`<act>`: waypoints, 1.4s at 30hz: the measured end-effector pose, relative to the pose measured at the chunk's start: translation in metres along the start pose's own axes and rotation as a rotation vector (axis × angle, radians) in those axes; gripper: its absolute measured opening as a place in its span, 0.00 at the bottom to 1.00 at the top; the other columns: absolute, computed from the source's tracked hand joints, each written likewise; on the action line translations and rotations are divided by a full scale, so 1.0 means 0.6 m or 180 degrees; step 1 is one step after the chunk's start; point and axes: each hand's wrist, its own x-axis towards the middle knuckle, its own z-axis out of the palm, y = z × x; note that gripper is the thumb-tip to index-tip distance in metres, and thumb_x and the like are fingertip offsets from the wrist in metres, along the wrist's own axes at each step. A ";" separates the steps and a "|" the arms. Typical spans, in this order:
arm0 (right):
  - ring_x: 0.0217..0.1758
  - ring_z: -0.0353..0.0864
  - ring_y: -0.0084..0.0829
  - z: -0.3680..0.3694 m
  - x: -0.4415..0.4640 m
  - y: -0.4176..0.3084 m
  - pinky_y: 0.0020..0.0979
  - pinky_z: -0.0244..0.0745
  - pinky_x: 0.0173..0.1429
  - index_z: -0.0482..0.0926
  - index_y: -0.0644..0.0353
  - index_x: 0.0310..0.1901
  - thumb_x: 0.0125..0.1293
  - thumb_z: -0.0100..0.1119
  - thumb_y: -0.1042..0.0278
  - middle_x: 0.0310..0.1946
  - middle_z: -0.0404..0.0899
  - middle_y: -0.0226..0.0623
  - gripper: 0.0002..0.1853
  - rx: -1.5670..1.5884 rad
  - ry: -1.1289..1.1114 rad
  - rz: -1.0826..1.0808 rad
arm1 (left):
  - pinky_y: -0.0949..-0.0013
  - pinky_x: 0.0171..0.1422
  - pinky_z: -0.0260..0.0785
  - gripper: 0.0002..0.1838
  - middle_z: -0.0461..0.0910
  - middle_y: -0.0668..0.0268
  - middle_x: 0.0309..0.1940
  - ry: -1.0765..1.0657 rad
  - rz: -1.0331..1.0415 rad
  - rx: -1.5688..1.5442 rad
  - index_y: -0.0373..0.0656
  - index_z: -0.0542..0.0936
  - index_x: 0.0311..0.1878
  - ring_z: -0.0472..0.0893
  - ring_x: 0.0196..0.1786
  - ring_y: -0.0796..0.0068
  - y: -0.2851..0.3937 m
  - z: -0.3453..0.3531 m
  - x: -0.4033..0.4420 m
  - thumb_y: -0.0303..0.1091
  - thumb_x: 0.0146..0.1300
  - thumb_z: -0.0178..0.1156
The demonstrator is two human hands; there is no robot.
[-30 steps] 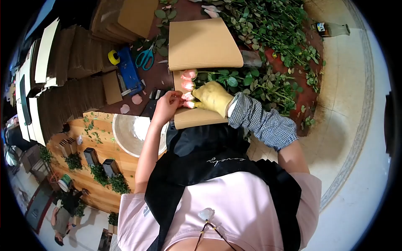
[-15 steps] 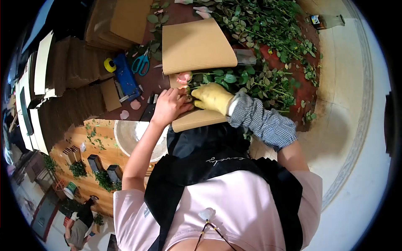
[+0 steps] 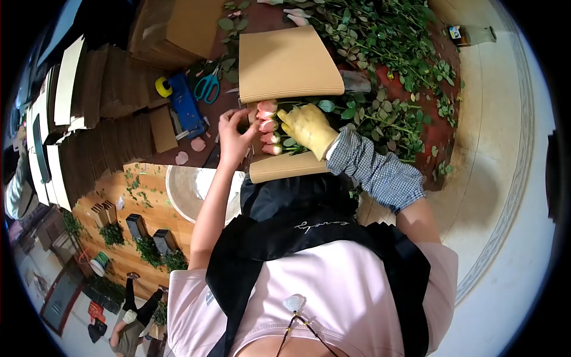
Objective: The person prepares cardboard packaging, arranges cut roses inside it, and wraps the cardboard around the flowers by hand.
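Note:
A row of pink roses (image 3: 270, 125) lies with the heads to the left on a corrugated cardboard wrap, between its raised far flap (image 3: 289, 62) and its near flap (image 3: 288, 169). My bare left hand (image 3: 236, 134) is just left of the rose heads, thumb and fingers apart, with nothing visible in it. In a yellow glove, my right hand (image 3: 310, 127) rests over the stems right behind the heads. Its thumb and forefinger are spread beside the upper roses; the other fingertips are partly hidden. Leafy rose stems (image 3: 386, 128) extend to the right.
Left of the wrap lie teal scissors (image 3: 207, 88), a blue tool (image 3: 187, 107) and a yellow tape measure (image 3: 163, 87). Stacked cardboard (image 3: 98, 134) fills the left side. A white basin (image 3: 184, 193) sits below the table edge. A bottle (image 3: 476, 35) stands far right; another person (image 3: 128, 330) is lower left.
My hands have moved apart, uncovering the row of rose heads. The left has drawn back left and away from me; the right has shifted slightly right and away from me.

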 end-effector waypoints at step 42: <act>0.63 0.78 0.31 -0.213 -0.124 0.151 0.33 0.72 0.67 0.63 0.63 0.74 0.81 0.44 0.61 0.61 0.79 0.41 0.25 0.5479 0.1723 -0.0613 | 0.51 0.68 0.65 0.23 0.62 0.43 0.63 -0.0183 -0.0151 0.0013 0.45 0.82 0.52 0.65 0.68 0.42 -0.048 0.083 0.006 0.46 0.58 0.75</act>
